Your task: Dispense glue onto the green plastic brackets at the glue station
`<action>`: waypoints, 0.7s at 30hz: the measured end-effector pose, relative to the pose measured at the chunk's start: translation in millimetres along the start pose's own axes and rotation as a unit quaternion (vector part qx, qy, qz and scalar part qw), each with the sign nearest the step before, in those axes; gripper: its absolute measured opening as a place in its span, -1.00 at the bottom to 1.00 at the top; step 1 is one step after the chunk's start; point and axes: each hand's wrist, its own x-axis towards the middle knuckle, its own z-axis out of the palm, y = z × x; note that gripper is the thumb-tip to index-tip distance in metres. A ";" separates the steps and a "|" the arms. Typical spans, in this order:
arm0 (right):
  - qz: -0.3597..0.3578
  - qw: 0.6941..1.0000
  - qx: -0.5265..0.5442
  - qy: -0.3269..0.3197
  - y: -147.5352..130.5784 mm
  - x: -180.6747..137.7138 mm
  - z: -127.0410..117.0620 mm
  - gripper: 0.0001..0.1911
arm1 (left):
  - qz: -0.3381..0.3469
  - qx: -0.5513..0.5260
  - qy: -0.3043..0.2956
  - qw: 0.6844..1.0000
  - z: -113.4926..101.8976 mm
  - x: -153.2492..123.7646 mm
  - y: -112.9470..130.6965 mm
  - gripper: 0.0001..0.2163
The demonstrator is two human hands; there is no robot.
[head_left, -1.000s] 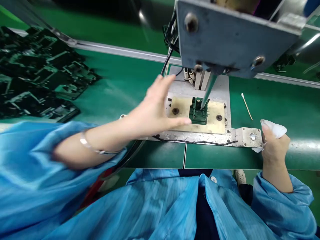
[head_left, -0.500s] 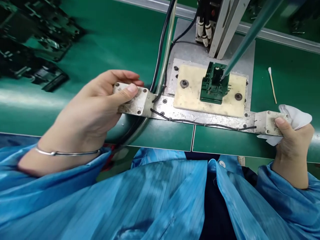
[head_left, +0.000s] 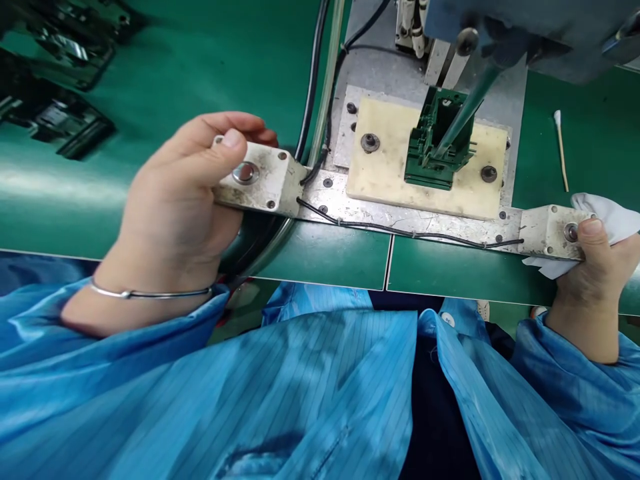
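My left hand (head_left: 170, 193) is curled round the left push-button box (head_left: 280, 183). Its thumb rests on the top edge, off the round metal button (head_left: 245, 173). At the other end of the metal bar (head_left: 370, 215), my right hand (head_left: 597, 280) grips a crumpled white cloth (head_left: 613, 217) against the right push-button box (head_left: 540, 230), thumb beside its button. Between them a green plastic housing (head_left: 429, 175) stands upright on a cream fixture plate (head_left: 377, 177). A dark green rod (head_left: 467, 110) slopes down from the machine head (head_left: 550, 40) into the housing.
A cotton swab (head_left: 561, 150) lies on the green bench at the right. Several dark plastic assemblies (head_left: 65, 117) sit at the far left. Black and clear hoses (head_left: 313, 80) run past the left box, and a thin cable (head_left: 410, 233) follows the bar.
My left thumb has slid back off the left button, and my right thumb has drawn back from its button. The machine head has come down into view above the housing. The view has shifted slightly.
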 end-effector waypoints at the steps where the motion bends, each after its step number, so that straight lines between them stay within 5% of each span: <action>1: 0.000 1.000 -0.003 0.001 0.0 0.3 0.1 -0.35 | 0.002 -0.003 0.002 1.000 0.6 -0.4 0.3 -0.73; 21: 0.014 1.000 0.005 0.013 1.1 -1.6 0.5 -0.39 | -0.038 -0.025 -0.017 0.999 2.8 -5.4 9.8 -0.76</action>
